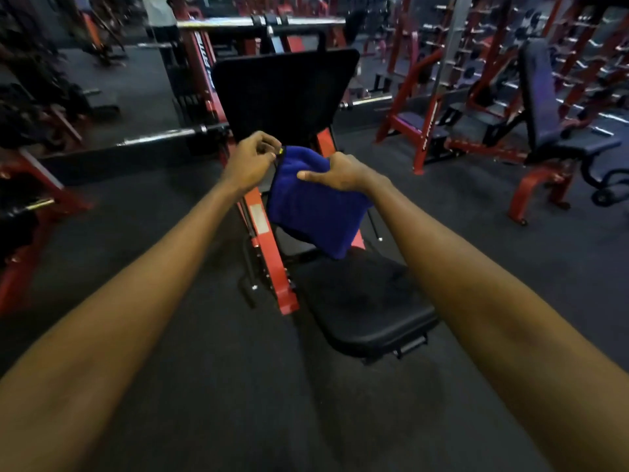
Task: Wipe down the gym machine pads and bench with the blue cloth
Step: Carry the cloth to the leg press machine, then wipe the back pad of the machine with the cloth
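Both hands up at frame center, sharing the blue cloth (313, 202). Left hand (253, 158): fingers curled, pinching the cloth's upper-left corner next to the yellow tag (281, 151). Right hand (337, 172): fingers wrapped over the top edge, thumb laid across the front. Cloth hangs folded from both grips, its lower tip over the far end of the black seat pad (367, 301), lower center. Black upright pad (282, 93) behind it, upper center, on the red frame (269, 240). 1 incline bench (551, 107) at right edge, well apart.
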Demonstrator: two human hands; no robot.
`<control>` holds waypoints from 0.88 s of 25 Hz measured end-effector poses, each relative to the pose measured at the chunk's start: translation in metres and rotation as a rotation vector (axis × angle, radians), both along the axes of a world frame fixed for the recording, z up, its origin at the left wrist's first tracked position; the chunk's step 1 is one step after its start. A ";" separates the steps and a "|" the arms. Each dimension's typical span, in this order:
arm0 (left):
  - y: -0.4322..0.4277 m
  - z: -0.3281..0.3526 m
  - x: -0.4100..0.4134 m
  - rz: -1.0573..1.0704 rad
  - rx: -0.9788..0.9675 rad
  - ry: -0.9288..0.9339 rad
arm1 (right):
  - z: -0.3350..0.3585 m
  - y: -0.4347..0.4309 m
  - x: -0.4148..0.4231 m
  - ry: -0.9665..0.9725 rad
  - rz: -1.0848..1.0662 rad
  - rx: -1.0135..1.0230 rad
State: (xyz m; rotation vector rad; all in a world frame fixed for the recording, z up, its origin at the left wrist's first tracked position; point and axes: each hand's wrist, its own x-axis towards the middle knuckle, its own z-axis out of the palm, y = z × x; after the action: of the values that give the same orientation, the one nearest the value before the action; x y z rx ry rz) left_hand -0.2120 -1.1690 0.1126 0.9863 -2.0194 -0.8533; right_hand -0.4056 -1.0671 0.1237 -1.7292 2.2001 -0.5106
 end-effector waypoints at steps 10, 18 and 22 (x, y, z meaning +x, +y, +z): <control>0.005 -0.110 -0.026 -0.065 0.159 -0.157 | -0.112 0.014 -0.085 -0.139 -0.383 0.066; -0.077 -0.190 -0.076 -0.190 0.322 -0.188 | -0.191 -0.026 -0.112 -0.299 -0.640 0.043; -0.117 -0.222 -0.104 -0.255 0.356 -0.181 | -0.215 -0.043 -0.119 -0.360 -0.724 0.062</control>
State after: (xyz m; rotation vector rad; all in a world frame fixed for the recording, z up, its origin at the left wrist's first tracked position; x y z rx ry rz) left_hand -0.3164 -1.2863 -0.1090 1.0401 -2.2260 -1.3389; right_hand -0.5244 -1.1102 -0.0912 -0.6833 2.4655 -0.8205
